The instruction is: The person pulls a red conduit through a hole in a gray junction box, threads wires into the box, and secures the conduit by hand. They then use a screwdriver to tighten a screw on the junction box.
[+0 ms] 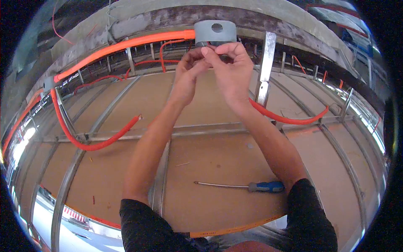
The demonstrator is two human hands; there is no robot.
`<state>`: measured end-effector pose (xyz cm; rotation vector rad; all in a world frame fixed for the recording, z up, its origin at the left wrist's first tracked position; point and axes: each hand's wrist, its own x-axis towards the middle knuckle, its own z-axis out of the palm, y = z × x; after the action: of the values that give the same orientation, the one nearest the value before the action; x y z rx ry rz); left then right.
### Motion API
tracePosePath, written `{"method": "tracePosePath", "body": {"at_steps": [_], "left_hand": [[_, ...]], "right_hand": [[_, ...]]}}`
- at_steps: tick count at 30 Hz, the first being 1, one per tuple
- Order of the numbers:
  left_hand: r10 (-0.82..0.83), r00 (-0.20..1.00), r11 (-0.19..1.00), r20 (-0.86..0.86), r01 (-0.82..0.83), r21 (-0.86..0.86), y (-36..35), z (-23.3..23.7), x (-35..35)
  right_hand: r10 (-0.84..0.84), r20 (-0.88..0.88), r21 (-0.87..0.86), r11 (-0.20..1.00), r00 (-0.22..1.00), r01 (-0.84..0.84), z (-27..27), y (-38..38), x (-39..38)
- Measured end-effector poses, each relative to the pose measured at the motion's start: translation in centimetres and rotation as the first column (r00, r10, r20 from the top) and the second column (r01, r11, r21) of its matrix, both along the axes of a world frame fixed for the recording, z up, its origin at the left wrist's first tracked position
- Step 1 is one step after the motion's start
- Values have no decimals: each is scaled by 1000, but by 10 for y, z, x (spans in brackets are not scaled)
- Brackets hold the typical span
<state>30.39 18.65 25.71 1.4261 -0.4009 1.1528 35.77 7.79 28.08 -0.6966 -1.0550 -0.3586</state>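
Both my hands are raised to a grey round junction box [215,32] fixed under a concrete beam. My left hand [187,73] pinches at thin wires just below the box. My right hand [228,69] meets it from the right, fingertips closed on the same small wires; the wire ends are mostly hidden by my fingers. An orange conduit [126,44] enters the box from the left. Another orange conduit [289,119] runs off behind my right wrist.
A blue-handled screwdriver [247,186] lies on the brown ceiling board [210,155] between metal framing channels [67,185]. A loose orange conduit [98,145] ends open at the left. A metal hanger strip [265,69] drops right of my hands.
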Motion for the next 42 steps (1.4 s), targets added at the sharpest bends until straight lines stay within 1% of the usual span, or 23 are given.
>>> {"method": "tracePosePath", "body": {"at_steps": [2,4,7,10,13,17,19,22,26,28,32,35,37,41,42], "left_hand": [[-5,1000,1000,-13,6,14,6,3,-4],[21,1000,995,-11,-22,-95,5,9,-8],[52,999,991,-9,-52,-120,-9,16,-21],[13,1000,990,24,-10,-143,-28,23,-27],[30,999,985,42,-22,-171,-29,22,-27],[-15,999,988,48,22,-150,-29,24,-29],[-28,999,985,46,35,-171,-32,24,-31],[-31,998,988,50,39,-148,-29,23,-31],[-21,999,986,44,28,-164,-27,23,-30],[2,999,989,39,4,-151,-28,24,-30],[13,999,989,37,-7,-147,-29,24,-32],[11,1000,989,24,-8,-146,-24,24,-31],[17,999,989,32,-12,-146,-22,23,-31],[-3,1000,985,27,8,-174,-23,22,-30],[-6,1000,986,29,11,-165,-23,22,-30]], "right_hand": [[24,-18,4,1000,1000,-24,0,1,0],[-1,10,36,999,1000,1,-1,5,3],[-34,27,61,998,999,32,-2,8,5],[-63,21,62,996,998,61,-1,8,5],[-17,7,51,999,1000,17,0,5,3],[-24,8,46,999,1000,23,0,5,4],[8,12,61,998,1000,-9,0,4,1],[-27,34,61,998,999,25,0,6,4],[-19,44,74,997,999,15,1,6,4],[-28,9,29,999,1000,27,1,5,3],[-5,-5,27,1000,1000,5,1,4,2],[-32,22,42,999,999,31,1,6,2],[-62,-2,25,998,998,62,2,5,1],[-51,-19,-15,999,999,50,4,0,-2],[-74,-17,-16,997,997,74,4,0,-2]]}}
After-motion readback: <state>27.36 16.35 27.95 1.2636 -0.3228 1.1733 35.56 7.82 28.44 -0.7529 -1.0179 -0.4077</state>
